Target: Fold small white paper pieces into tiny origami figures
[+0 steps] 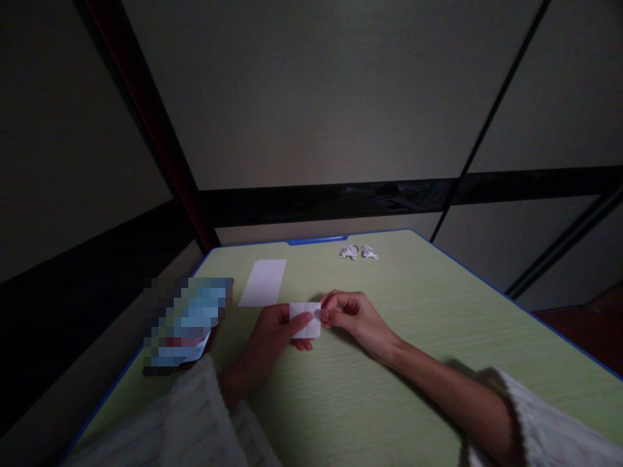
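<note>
A small white square of folded paper (298,327), with faint crease lines, is held above the table near the middle of the view. My left hand (272,331) grips it, thumb flat across the front and fingertips showing below its lower edge. At the right edge of the paper, my right hand (353,318) has thumb and forefinger pinched together on the border. The underside of the paper is hidden. Beyond my left hand lies a stack of white paper sheets (263,283), flat on the table.
Two small folded paper figures (349,252) sit side by side near the back edge. To the left lies a blurred-out, dark-edged device (192,324). The pale green table (413,292) has a blue rim, with cabinet panels (331,97) behind it.
</note>
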A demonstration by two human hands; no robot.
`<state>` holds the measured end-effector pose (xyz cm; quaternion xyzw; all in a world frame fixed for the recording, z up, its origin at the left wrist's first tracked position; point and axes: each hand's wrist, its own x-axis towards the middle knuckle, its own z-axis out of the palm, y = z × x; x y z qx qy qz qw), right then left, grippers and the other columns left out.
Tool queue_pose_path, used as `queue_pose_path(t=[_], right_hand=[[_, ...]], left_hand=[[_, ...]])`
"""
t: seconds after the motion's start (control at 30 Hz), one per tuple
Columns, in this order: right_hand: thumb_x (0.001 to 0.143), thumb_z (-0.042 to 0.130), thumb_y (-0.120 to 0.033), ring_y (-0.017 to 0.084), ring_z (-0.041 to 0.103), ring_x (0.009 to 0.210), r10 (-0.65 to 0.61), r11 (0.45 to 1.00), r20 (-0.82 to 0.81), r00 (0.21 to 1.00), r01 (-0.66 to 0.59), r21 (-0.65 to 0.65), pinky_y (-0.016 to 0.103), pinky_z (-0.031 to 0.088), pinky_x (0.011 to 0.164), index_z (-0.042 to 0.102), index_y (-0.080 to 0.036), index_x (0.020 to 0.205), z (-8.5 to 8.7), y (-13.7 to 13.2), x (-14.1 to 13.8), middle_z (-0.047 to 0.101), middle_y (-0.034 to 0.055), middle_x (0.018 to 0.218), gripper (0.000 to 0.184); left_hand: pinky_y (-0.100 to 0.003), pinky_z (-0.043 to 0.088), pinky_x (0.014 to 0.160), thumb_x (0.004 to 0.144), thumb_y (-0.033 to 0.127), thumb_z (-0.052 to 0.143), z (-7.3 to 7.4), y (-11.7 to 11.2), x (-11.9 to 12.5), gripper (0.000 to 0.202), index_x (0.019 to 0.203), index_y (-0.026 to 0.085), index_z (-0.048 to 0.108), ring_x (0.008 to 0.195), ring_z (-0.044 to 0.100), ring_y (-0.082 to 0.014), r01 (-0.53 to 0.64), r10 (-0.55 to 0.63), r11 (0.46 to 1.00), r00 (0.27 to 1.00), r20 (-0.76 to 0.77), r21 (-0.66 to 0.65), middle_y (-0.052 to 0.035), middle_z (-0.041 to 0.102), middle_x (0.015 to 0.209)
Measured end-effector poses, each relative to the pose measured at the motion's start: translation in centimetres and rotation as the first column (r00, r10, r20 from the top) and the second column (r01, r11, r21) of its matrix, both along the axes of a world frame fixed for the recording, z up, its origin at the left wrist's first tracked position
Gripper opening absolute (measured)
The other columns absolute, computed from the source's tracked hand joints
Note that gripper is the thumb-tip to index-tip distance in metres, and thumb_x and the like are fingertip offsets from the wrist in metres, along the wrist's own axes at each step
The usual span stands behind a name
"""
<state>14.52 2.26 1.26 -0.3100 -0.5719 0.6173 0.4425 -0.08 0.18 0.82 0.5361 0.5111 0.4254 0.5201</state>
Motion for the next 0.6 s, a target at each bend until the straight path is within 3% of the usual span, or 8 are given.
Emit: queue_pose_path(t=[0.23,0.6], right_hand=[[0.056,0.054,-0.006,0.006,0.045,0.052,0.056,0.998,-0.022,0.998,-0.057,-0.036,0.02,0.032,0.053,0.053,-0.011,0.05,-0.2,0.2,0.0,0.052,-0.0023,0.055,0.008],[0.055,0.057,-0.008,0.007,0.047,0.057,0.032,0.999,-0.042,0.999,-0.033,-0.022,0.02,0.033,0.055,0.052,-0.011,0.048,-0.2,0.4,0.0,0.052,-0.0013,0.061,0.009]], left_hand=[[-0.02,0.036,0.042,0.066,0.028,0.053,0.5,-0.2,0.1,0.021,0.06,0.009,0.059,0.038,0.048,-0.0085,-0.038,0.038,0.999,0.999,-0.028,0.019,0.0021,0.054,0.039],[-0.018,0.037,0.044,0.065,0.025,0.055,-0.4,0.0,0.0,0.015,0.065,0.01,0.058,0.043,0.05,-0.0076,0.01,-0.009,1.0,0.994,0.111,-0.01,0.0025,0.056,0.048]])
